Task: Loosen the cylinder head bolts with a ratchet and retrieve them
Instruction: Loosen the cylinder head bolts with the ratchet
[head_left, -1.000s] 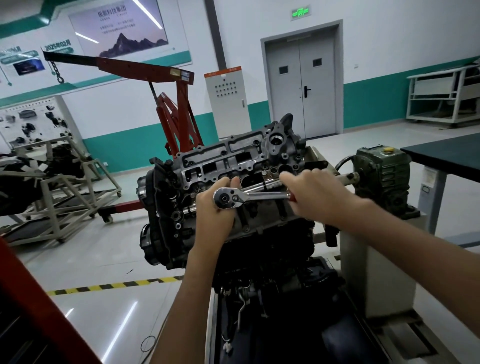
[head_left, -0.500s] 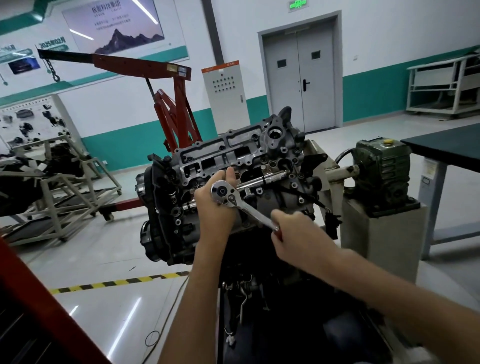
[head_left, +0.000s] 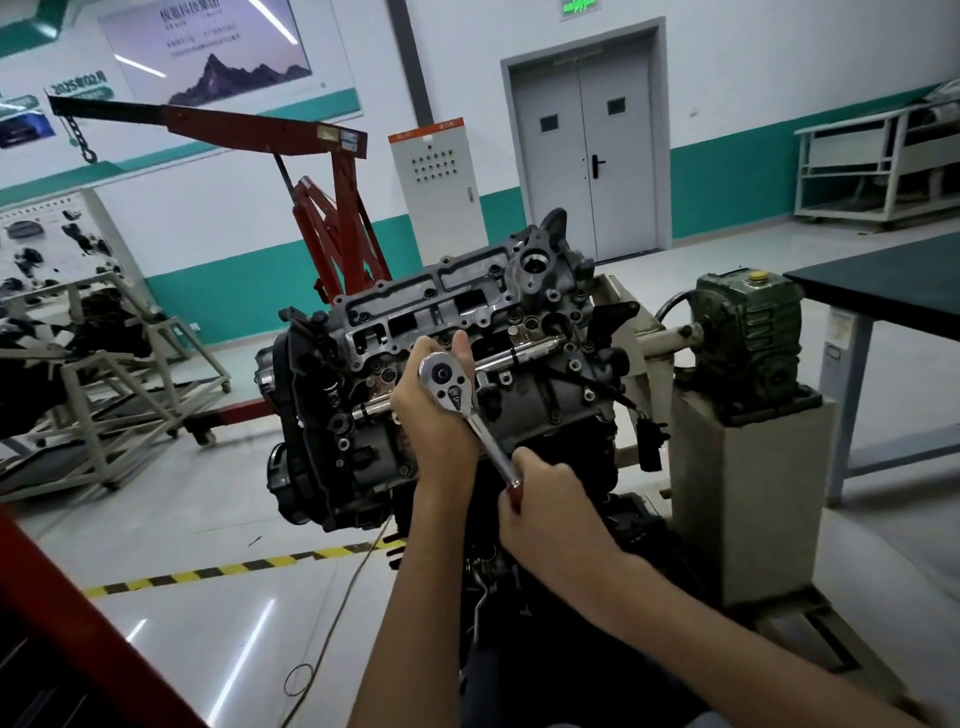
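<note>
While the left hand (head_left: 435, 423) grips the ratchet (head_left: 468, 408) head, the right hand (head_left: 551, 501), gripping its handle, has swung it lower.

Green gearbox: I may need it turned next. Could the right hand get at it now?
Probably yes: nothing stands between the right hand and the green gearbox, but that hand grips the ratchet handle and must let go first.

Chrome ratchet (head_left: 451, 383) against the dark cylinder head (head_left: 467, 322), handle angled down-right.
</note>
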